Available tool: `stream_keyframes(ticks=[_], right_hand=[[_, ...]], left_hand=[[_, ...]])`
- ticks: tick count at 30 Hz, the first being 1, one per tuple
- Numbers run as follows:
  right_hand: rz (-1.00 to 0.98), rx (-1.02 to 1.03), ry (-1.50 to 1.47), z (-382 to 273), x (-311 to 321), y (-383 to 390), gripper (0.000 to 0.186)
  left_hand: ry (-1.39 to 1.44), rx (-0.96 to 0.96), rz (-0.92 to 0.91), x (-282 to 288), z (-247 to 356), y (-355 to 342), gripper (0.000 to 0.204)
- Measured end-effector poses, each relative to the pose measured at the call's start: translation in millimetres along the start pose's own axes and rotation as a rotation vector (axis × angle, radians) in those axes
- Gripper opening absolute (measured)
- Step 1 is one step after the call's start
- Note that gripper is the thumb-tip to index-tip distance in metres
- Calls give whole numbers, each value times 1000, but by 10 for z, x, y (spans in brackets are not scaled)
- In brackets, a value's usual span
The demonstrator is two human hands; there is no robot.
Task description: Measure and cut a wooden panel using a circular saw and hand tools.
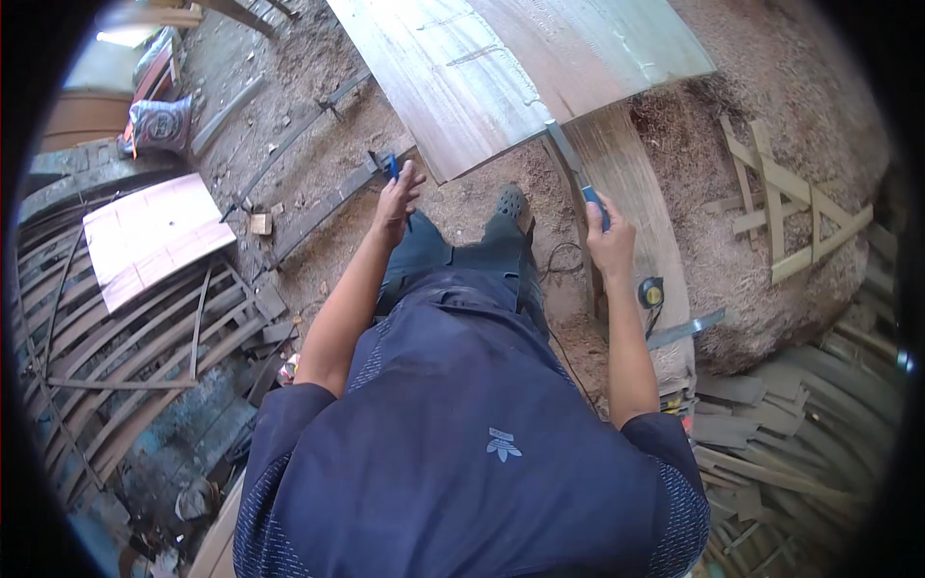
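In my right hand (pixel 613 236) is a blue-handled tool (pixel 568 154) with a long, flat metal blade, perhaps a chisel. Its tip meets the near edge of a wide wooden panel (pixel 462 87), where a pale, ragged line runs along a seam between boards. My left hand (pixel 396 202) is raised left of the panel's near corner, its fingers partly curled. A slim blue thing (pixel 392 166) shows at the thumb, and a dark end sticks out below the hand; its kind is unclear. Just beyond lies a metal bar clamp (pixel 337 197).
Right of my legs stands a plank bench (pixel 641 183), with a tape measure (pixel 651 292) and a metal strip (pixel 686 328) by my right forearm. Sawdust lies heaped around a slatted wooden frame (pixel 776 202). On the left, a pale board (pixel 154 236) rests on stacked curved slats (pixel 125 385).
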State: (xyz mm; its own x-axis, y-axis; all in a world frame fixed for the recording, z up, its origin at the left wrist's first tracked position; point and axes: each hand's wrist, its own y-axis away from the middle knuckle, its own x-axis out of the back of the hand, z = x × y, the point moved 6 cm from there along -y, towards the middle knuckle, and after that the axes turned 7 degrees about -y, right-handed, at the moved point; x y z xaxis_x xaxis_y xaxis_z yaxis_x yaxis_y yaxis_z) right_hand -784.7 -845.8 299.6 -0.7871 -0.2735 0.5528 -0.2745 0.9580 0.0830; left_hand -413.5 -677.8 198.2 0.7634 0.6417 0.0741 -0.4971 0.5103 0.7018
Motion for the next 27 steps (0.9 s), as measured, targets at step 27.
stream_keyframes(ticks=[27], right_hand=[[14, 81, -42, 48, -137, -457, 29]], left_hand=[[-245, -2, 21, -366, 178, -221, 41]])
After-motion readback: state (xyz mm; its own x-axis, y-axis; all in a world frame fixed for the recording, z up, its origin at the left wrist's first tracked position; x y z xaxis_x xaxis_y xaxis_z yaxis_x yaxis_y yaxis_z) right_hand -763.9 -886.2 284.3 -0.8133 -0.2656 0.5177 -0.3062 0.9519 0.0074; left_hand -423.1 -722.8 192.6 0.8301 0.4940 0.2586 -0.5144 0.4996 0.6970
